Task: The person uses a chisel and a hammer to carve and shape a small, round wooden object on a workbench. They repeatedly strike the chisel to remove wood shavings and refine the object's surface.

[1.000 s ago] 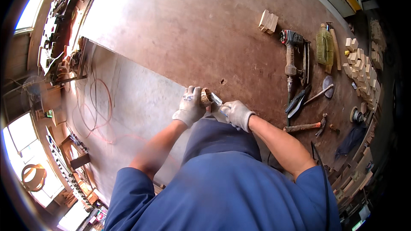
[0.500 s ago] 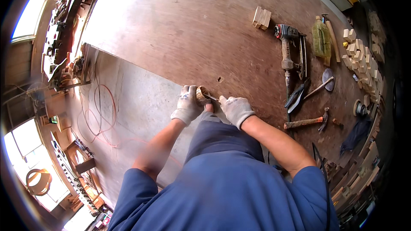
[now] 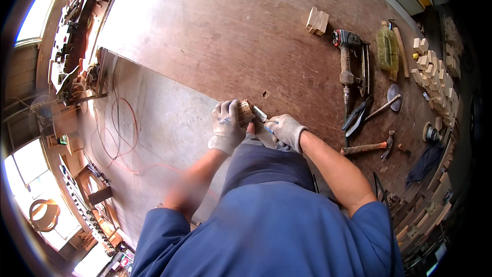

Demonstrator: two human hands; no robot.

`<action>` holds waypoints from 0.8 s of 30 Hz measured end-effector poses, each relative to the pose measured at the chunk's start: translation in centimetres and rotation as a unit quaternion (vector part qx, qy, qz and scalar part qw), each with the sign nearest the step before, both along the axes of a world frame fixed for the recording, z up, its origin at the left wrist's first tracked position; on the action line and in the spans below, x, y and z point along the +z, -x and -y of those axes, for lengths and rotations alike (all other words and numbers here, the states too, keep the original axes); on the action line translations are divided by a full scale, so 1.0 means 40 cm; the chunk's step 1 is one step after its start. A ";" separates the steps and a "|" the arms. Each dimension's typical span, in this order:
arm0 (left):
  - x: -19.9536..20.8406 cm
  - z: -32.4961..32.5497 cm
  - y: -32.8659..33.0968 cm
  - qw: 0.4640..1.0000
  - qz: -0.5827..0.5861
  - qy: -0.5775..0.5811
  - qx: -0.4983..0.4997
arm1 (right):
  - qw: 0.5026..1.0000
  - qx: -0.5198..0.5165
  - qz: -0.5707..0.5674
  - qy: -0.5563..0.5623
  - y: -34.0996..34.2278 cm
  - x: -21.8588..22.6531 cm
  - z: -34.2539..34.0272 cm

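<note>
My left hand [image 3: 226,125], in a pale work glove, is closed around a small brown wooden piece [image 3: 246,112] with a rough, ridged surface, at the near edge of the wooden work table [image 3: 215,41]. My right hand [image 3: 288,130], also gloved, grips a knife [image 3: 260,114] with a bright metal blade and some blue on its handle. The blade points up and left, close beside the wooden piece. Whether it touches the wood I cannot tell.
To the right on the table lie a nail gun [image 3: 347,66], a claw hammer [image 3: 374,146], dark-handled shears [image 3: 357,118] and a yellowish bottle [image 3: 387,48]. Small wood blocks [image 3: 318,21] sit farther off; more [image 3: 435,79] are stacked at right. A hose [image 3: 136,128] coils on the floor at left.
My right hand has moved slightly right and down, and more of the knife blade now shows. The wooden piece has tilted a little in my left hand. The view has shifted slightly.
</note>
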State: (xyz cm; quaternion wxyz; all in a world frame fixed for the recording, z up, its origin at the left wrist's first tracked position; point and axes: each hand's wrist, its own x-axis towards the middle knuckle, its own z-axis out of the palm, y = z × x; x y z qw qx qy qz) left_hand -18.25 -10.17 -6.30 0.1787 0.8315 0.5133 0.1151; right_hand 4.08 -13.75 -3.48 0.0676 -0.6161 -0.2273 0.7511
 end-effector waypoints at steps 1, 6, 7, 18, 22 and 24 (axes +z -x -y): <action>-0.005 0.004 -0.007 1.000 -0.022 0.017 0.015 | 1.000 0.005 0.008 0.001 0.002 -0.002 -0.003; -0.055 0.012 0.004 0.994 -0.032 0.070 0.073 | 0.999 -0.025 -0.033 0.026 0.006 -0.019 0.000; -0.064 0.015 0.009 0.993 -0.017 0.080 0.080 | 0.998 -0.031 -0.042 0.027 0.005 -0.023 -0.001; -0.101 0.037 0.031 0.995 -0.016 0.061 0.075 | 0.999 0.029 -0.022 0.040 0.000 0.003 -0.017; -0.095 0.031 0.035 0.995 -0.027 0.069 0.060 | 0.998 0.009 -0.006 0.056 0.022 0.019 -0.028; -0.096 0.026 0.041 0.995 -0.029 0.086 0.048 | 0.998 0.007 0.005 0.056 0.037 0.019 -0.021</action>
